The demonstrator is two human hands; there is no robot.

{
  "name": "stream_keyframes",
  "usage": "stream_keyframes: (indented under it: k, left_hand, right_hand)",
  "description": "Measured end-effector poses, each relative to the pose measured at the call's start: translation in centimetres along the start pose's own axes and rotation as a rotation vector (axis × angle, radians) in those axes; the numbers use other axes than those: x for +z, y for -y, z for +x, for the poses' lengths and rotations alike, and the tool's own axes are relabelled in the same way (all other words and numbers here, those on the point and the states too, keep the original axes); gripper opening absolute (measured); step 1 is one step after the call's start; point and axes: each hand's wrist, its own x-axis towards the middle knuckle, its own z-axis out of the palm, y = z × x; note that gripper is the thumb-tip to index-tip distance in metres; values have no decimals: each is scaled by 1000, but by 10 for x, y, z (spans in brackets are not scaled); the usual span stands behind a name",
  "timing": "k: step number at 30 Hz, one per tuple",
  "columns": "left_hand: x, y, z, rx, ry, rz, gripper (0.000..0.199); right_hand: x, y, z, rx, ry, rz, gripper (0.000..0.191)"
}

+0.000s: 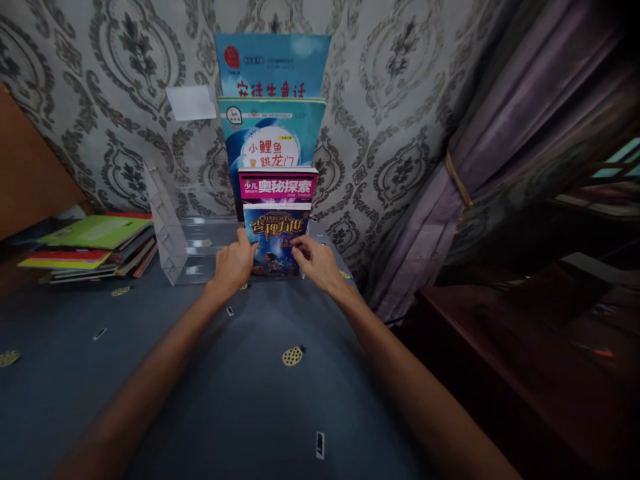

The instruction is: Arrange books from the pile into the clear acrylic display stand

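Note:
A dark blue book (274, 233) with gold lettering stands upright in the front tier of a clear stepped display rack (169, 230). My left hand (233, 264) is closed at its left edge, with the fingertips partly hidden. At the right side, my right hand (320, 262) has its fingers curled against the cover and edge. Behind it, rising tier by tier, are a book with a pink title band (278, 187), a teal book (273, 133) with a white circle, and a taller blue book (274, 63).
On the left lies a stack of thin books (100, 233), a green one on top. A white label (191, 103) shows at the rack's upper left. The blue-grey tablecloth (225, 387) bears pineapple prints. To the right are a tied purple curtain (440, 193) and a dark red surface (500, 353).

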Motion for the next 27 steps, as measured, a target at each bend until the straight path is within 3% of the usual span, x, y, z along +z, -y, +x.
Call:
stream_keyframes:
  k: [20,27]
  left_hand:
    - [-8,-1,-3,7,31,-32,38]
    - [-12,9,2,48,56,-85,36]
  right_hand:
    - [8,-14,2,-16,10,35,27]
    - [8,-15,2,-27,5,67,29]
